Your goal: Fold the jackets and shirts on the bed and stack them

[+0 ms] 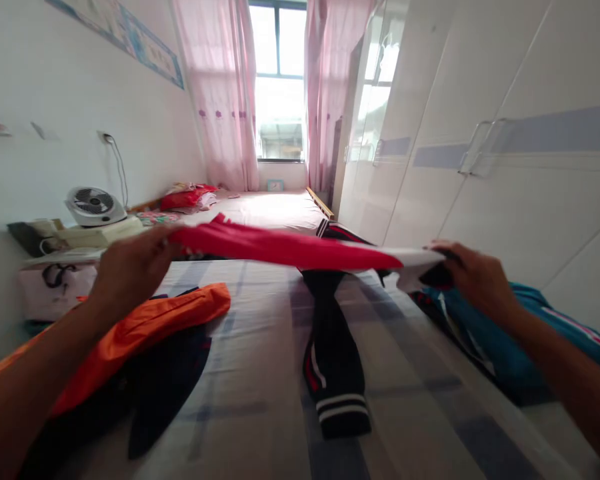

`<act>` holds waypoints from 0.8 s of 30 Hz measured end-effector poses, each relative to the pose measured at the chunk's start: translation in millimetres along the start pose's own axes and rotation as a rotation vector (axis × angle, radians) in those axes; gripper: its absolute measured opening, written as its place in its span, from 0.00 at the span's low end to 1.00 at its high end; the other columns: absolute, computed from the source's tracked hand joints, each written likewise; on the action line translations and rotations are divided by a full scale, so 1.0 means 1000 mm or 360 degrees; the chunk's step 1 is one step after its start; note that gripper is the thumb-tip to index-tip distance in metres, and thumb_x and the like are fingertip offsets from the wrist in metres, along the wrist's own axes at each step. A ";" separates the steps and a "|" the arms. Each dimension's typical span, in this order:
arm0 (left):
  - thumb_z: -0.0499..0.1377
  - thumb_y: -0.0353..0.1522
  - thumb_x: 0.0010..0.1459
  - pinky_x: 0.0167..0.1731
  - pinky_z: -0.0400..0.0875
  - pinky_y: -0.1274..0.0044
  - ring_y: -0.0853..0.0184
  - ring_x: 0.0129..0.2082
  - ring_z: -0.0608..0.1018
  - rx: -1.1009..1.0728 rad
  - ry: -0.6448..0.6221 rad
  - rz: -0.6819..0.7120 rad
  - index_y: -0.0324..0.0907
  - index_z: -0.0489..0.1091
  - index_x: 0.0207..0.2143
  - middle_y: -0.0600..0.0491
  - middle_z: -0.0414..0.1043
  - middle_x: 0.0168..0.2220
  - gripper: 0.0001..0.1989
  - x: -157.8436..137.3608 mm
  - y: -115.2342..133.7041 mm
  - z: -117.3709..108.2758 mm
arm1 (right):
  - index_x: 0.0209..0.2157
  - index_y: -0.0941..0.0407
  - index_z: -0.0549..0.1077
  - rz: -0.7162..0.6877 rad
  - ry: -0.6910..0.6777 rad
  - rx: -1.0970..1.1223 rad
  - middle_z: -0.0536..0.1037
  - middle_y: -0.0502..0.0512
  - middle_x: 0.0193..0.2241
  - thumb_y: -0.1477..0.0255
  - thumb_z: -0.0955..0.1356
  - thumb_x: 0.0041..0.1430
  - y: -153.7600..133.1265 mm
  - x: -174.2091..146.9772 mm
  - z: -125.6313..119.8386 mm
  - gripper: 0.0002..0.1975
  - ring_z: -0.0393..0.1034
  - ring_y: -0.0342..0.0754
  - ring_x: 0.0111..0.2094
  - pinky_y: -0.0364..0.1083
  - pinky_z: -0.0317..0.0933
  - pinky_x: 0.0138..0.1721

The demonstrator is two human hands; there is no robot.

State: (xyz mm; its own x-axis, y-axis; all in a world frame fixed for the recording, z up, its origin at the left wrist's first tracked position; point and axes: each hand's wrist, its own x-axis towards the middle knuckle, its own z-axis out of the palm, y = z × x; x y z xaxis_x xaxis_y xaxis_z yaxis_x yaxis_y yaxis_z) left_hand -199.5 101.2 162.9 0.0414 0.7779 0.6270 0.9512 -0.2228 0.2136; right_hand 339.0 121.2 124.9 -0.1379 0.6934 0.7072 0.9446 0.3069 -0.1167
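Stretched between my two hands is a red, white and black jacket [285, 248], held up above the bed and blurred by motion. One black sleeve with a white-striped cuff [343, 403] hangs from its middle toward the sheet; another striped cuff shows behind. My left hand [135, 267] is closed on the red end. At the white and black end, my right hand [473, 270] pinches the cloth. Below my left arm lie an orange garment [180, 313] and a dark garment [173, 380]. A teal garment [515, 347] is beside my right forearm.
The bed [260, 373] has a checked sheet. White wardrobes [480, 87] line the right side. A small fan [95, 205] stands on boxes at left, above a white bag [55, 290]. Beyond are a second bed [280, 208], red bedding [190, 197] and pink curtains [220, 80].
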 end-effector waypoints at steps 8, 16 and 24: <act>0.44 0.33 0.61 0.40 0.73 0.73 0.62 0.43 0.78 0.0202 -0.0572 0.0555 0.45 0.72 0.45 0.50 0.76 0.45 0.19 -0.139 -0.001 0.033 | 0.43 0.53 0.72 -0.0389 -0.0402 0.0036 0.77 0.55 0.45 0.75 0.60 0.58 -0.005 -0.124 0.010 0.15 0.70 0.52 0.48 0.53 0.64 0.48; 0.48 0.36 0.60 0.46 0.69 0.72 0.62 0.45 0.76 0.0212 -0.0402 0.0596 0.49 0.69 0.49 0.54 0.75 0.47 0.17 -0.188 -0.008 -0.003 | 0.46 0.49 0.72 -0.0313 -0.0440 0.0064 0.75 0.52 0.49 0.72 0.61 0.58 -0.020 -0.145 -0.045 0.16 0.63 0.53 0.55 0.55 0.58 0.55; 0.54 0.30 0.49 0.45 0.71 0.72 0.61 0.46 0.75 0.0150 -0.0777 0.0395 0.50 0.72 0.45 0.54 0.73 0.48 0.20 -0.229 -0.011 0.003 | 0.47 0.47 0.73 -0.0160 -0.0999 0.0243 0.72 0.52 0.52 0.74 0.61 0.51 -0.025 -0.189 -0.038 0.22 0.62 0.54 0.55 0.57 0.61 0.53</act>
State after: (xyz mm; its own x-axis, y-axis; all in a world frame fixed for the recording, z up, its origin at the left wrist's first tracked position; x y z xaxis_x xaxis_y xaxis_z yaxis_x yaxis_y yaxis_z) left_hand -218.7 -72.8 14.7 0.3833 0.8957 0.2252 0.9171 -0.3980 0.0220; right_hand 352.3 -42.1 20.4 -0.4147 0.8912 0.1839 0.8715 0.4471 -0.2014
